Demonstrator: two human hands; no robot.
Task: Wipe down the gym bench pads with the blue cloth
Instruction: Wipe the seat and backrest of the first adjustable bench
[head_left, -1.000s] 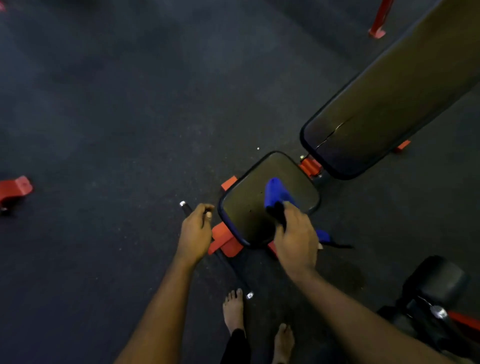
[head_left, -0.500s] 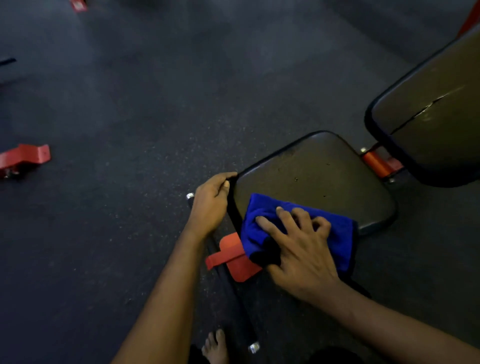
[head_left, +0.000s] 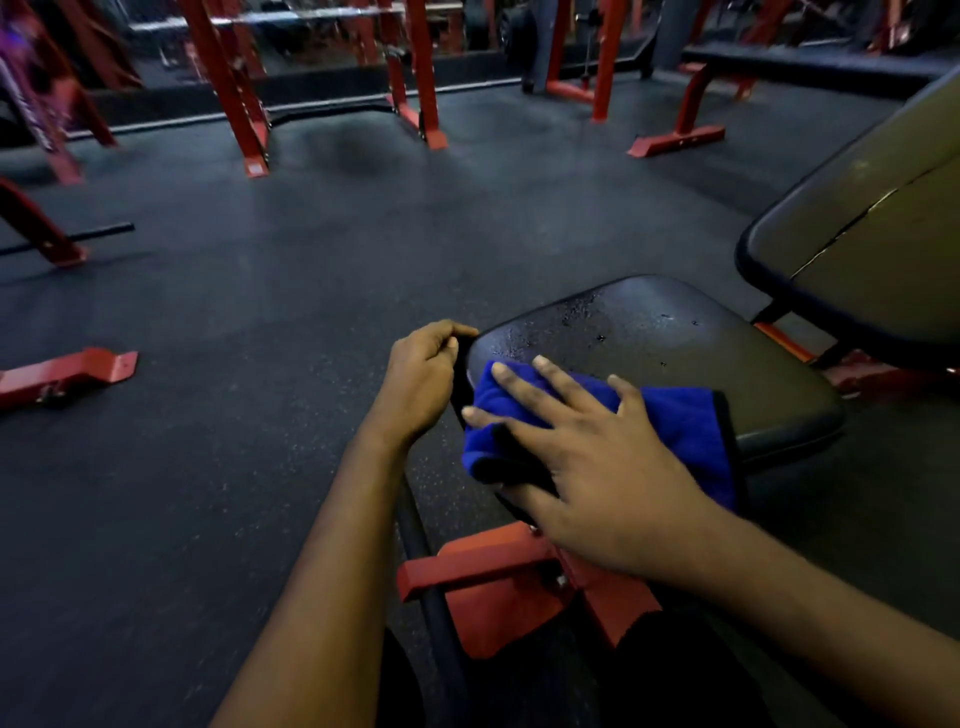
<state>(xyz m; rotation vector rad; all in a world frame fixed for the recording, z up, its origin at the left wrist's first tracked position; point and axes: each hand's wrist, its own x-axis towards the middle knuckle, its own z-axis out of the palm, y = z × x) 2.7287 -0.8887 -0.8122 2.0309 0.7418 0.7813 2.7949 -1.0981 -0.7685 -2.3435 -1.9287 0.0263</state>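
Right hand (head_left: 597, 467), fingers spread, presses blue cloth (head_left: 675, 421) on seat pad's (head_left: 649, 332) near edge; left hand (head_left: 421, 379) grips its corner; forward sweep probably next.

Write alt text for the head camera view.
A person's right hand presses a blue cloth flat on the droplet-speckled bench seat pad, while the left hand grips the pad's left corner. The tilted back pad rises at right.

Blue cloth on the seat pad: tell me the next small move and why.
Probably slide the right hand, which presses flat on the blue cloth at the near corner of the seat pad, forward across the pad. Droplets speckle the far part, which the cloth does not cover, and the left hand grips the pad's left edge, which should steady it.
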